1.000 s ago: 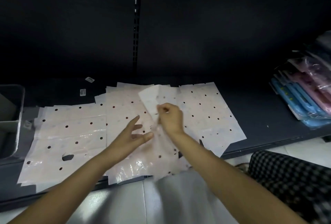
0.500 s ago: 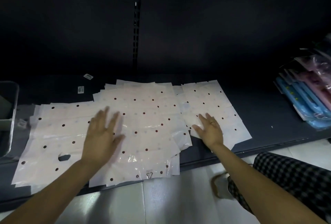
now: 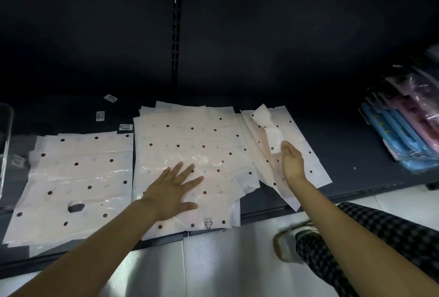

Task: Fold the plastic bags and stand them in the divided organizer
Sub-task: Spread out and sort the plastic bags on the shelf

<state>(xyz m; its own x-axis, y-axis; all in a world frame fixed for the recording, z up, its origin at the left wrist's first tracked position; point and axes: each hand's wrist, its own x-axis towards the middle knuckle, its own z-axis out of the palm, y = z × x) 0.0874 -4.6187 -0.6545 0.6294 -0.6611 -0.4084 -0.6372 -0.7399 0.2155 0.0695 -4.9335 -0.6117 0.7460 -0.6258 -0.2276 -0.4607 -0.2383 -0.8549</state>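
Three overlapping stacks of pale pink plastic bags with dark dots lie flat on a dark shelf: a left stack (image 3: 78, 177) with a handle hole, a middle stack (image 3: 190, 144) and a right stack (image 3: 306, 144). My left hand (image 3: 173, 192) presses flat, fingers spread, on the lower part of the middle stack. My right hand (image 3: 292, 163) is turned on edge over the right stack and pinches the top bag (image 3: 266, 125), whose far part is lifted and curls over. A clear bin (image 3: 6, 144), probably the organizer, shows only its rim at the far left.
Packaged blue and pink goods (image 3: 408, 130) are piled at the shelf's right end. Small labels (image 3: 100, 116) lie behind the left stack. The shelf's front edge (image 3: 261, 213) runs just below the bags, above a white tiled floor. A checkered trouser leg and shoe (image 3: 292, 244) sit at lower right.
One second ago both hands held a bag in the middle. It was then laid flat. My left hand has shifted right on the middle stack, and my right hand has lifted the right stack's top bag.
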